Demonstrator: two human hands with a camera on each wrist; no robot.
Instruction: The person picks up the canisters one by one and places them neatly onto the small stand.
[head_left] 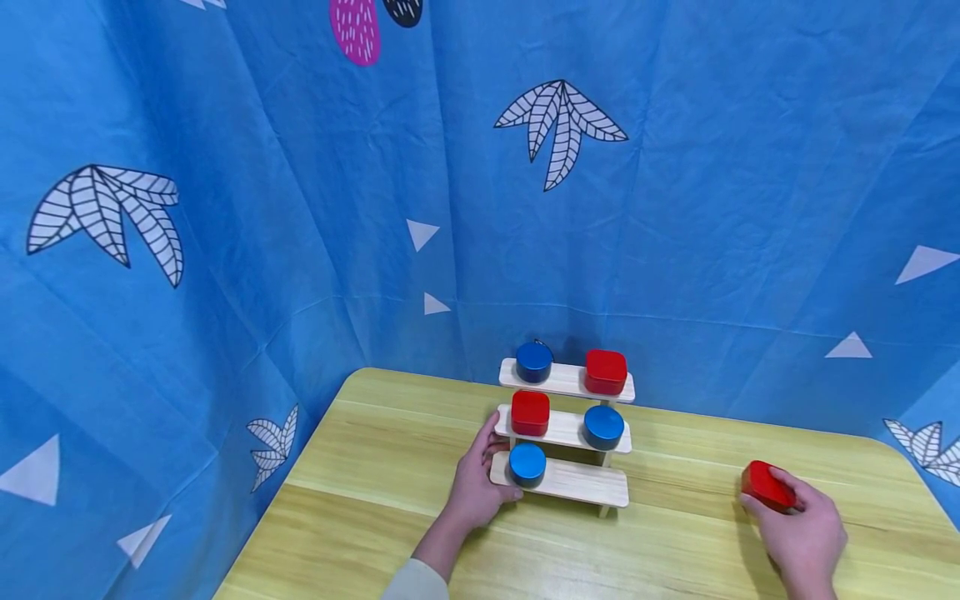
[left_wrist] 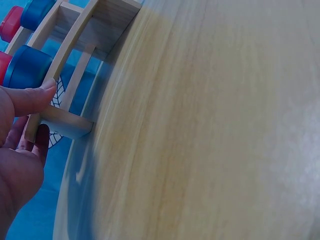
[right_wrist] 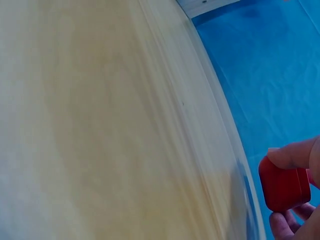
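Note:
A three-tier wooden stand (head_left: 577, 481) is on the table. My left hand (head_left: 478, 483) grips the left end of its lowest shelf, thumb on top and fingers below in the left wrist view. On that shelf, beside the hand, sits a round blue tin (head_left: 527, 463); the shelf's right part is bare. The middle shelf bears a square red tin (head_left: 530, 413) and a round blue tin; the top shelf has a round blue tin (head_left: 534, 362) and a square red tin (head_left: 605, 372). Off to the right, my right hand (head_left: 806, 525) holds another square red tin (right_wrist: 281, 186) between thumb and fingers.
The light wooden table (head_left: 675, 533) has rounded back corners. Behind it and along the left hangs a blue cloth (head_left: 360, 192) printed with leaves and triangles. The stand is close to the table's back edge.

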